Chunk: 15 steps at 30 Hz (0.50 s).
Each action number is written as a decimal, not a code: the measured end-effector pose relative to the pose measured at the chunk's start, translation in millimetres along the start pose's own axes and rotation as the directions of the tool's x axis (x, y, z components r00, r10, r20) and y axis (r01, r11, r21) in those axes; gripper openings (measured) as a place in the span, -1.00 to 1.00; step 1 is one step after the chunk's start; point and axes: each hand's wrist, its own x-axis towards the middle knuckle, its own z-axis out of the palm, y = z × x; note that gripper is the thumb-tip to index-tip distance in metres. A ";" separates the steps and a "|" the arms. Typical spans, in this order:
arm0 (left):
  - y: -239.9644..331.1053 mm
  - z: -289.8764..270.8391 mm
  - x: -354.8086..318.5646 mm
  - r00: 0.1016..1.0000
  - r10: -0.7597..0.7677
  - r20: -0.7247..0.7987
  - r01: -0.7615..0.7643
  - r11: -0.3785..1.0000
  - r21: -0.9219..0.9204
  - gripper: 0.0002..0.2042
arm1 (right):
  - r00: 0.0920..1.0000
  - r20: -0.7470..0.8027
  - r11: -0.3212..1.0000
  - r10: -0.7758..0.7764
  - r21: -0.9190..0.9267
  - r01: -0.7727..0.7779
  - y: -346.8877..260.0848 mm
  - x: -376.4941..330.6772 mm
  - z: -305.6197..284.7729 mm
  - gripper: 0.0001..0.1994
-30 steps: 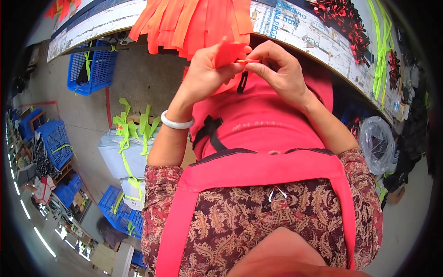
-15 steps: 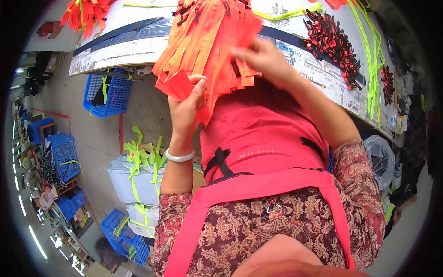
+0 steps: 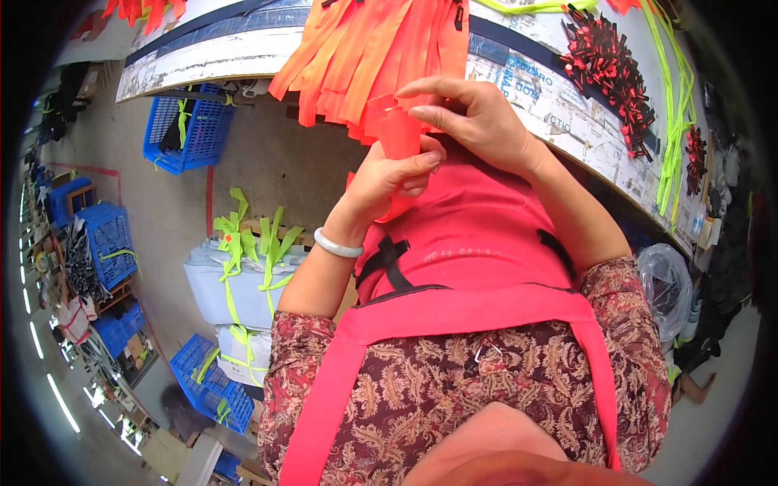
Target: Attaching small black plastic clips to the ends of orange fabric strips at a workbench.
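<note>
A thick bundle of bright orange fabric strips hangs over the near edge of the table, small black pieces showing on it near the top. In front of the bundle, my left hand is closed around a few red-orange strips, thumb pressed on top; a loose end shows below the hand. My right hand is just to the right, its index finger and thumb apart beside the upper end of the held strips. Whether the fingertips touch the fabric, I cannot tell.
To the right on the white table lies a pile of small black-and-red pieces, beside long yellow-green straps. A blue crate is under the table at left. Bundled grey-white packs tied with yellow-green strips stand at my left.
My left hand has moved right and away from the hanging bundle with the strips. My right hand has left the bundle's right side and come down close to the left hand.
</note>
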 end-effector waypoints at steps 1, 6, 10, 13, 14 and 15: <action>-2.0 1.3 2.4 1.000 -0.011 0.001 0.011 1.000 0.002 -0.84 | 1.000 -0.008 1.000 0.006 0.005 -0.006 4.9 -4.6 2.4 -0.82; -6.8 1.5 11.3 1.000 -0.025 0.003 0.025 0.999 0.029 -0.79 | 0.989 -0.145 0.998 0.002 -0.061 -0.012 14.4 -23.5 1.4 -0.85; -7.6 -5.3 11.3 0.997 0.007 0.083 -0.001 0.998 -0.068 -0.70 | 0.982 -0.189 0.997 -0.001 0.071 0.015 18.0 -34.7 -1.0 -0.87; -11.2 -9.3 10.3 0.982 0.067 0.176 -0.053 0.995 -0.085 -0.59 | 0.984 -0.175 0.995 -0.043 -0.091 0.027 15.7 -38.6 -2.6 -0.85; -10.8 -10.0 10.3 0.982 0.072 0.177 -0.054 0.993 -0.106 -0.61 | 0.989 -0.148 0.998 -0.015 -0.065 0.006 14.8 -40.1 -4.2 -0.84; -10.0 -11.4 10.4 0.981 0.077 0.177 -0.054 0.990 -0.127 -0.64 | 0.993 -0.120 0.999 0.011 -0.039 -0.016 14.0 -41.0 -6.0 -0.83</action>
